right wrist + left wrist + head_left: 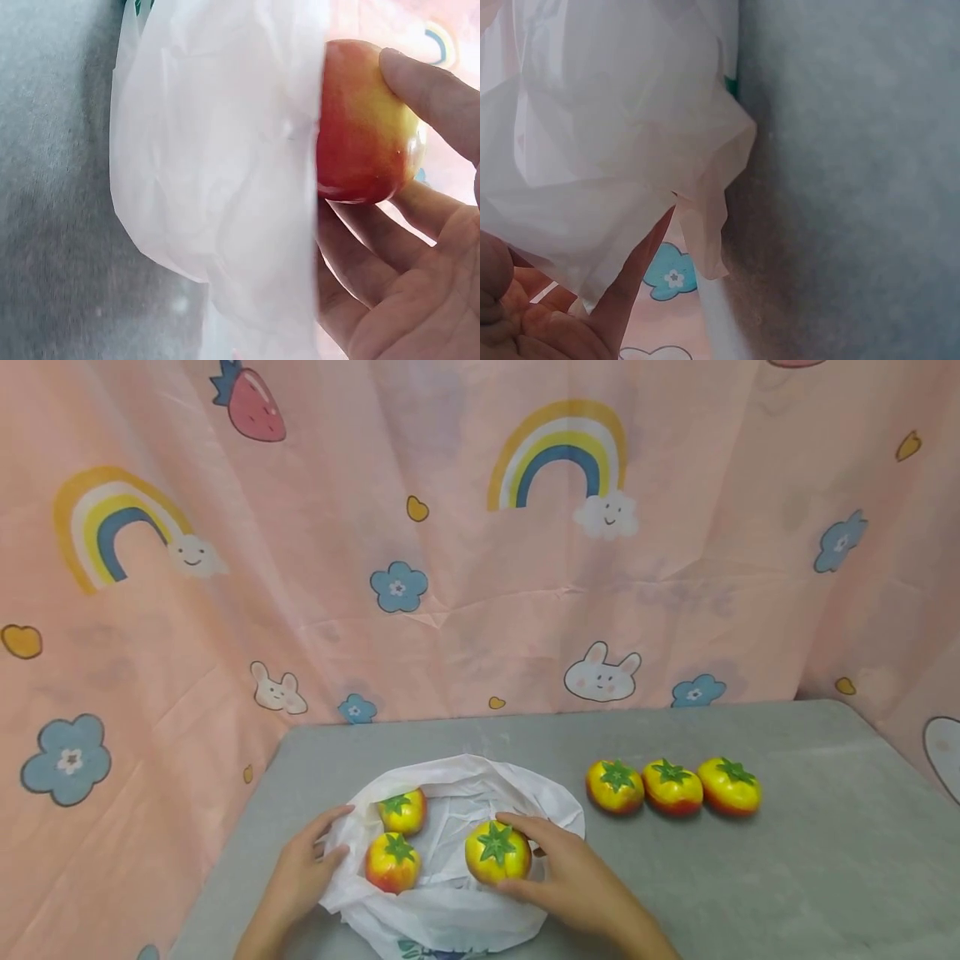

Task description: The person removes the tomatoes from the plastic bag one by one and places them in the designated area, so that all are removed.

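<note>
A white plastic bag (450, 920) lies on the table with its mouth spread wide. My left hand (302, 862) holds the bag's left rim, with the film between thumb and fingers; the left wrist view shows the bag's side (607, 112) close up. My right hand (564, 870) grips a yellow and red toy tomato (498, 852) with a green star-shaped top, over the right part of the bag's mouth. In the right wrist view the bag's wall hides part of this tomato (367, 124). Inside the bag, at the left, sit two similar tomatoes, one behind (402, 812) and one in front (393, 863).
Three more toy tomatoes stand in a row right of the bag: a left one (615, 787), a middle one (672, 788) and a right one (729, 787). The grey table (787, 868) ends at a pink printed curtain (480, 552) at the back and sides.
</note>
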Demonstrator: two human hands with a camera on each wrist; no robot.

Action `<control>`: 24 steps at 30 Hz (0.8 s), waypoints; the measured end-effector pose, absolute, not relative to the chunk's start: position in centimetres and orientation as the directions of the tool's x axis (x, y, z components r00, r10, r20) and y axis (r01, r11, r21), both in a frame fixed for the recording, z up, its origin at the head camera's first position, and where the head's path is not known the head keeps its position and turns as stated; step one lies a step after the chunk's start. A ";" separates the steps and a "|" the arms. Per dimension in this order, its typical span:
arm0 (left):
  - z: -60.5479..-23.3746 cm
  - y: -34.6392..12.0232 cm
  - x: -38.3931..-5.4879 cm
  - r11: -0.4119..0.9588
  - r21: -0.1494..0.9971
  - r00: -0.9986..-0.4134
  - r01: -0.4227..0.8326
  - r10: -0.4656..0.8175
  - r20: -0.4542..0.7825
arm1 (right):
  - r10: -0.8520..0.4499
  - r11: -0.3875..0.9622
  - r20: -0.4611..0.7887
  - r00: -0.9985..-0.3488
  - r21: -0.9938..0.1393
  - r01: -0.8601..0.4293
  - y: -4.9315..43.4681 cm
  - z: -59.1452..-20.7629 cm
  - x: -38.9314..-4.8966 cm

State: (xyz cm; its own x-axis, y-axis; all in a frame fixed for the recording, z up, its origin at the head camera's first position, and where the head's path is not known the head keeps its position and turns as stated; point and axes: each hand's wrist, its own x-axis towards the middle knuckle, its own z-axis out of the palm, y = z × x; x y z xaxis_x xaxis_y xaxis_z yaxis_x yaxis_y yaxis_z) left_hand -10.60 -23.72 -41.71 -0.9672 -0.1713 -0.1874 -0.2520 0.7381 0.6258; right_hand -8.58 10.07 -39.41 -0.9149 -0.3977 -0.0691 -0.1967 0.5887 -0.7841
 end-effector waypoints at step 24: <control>-41.6 -23.9 -10.5 0.750 0.629 -0.979 -0.202 -0.140 -0.148 | -0.349 0.646 -0.271 -0.897 -0.763 -0.021 12.1 -38.9 -6.7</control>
State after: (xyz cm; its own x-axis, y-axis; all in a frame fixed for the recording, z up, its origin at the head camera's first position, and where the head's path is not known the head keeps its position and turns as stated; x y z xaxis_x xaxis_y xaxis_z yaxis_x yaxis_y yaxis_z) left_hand -10.51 -23.95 -41.59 -0.9791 -0.1402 -0.1476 -0.2023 0.7504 0.6293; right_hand -6.68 12.06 -38.91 -0.8973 -0.3487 -0.2705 -0.0211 0.6461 -0.7629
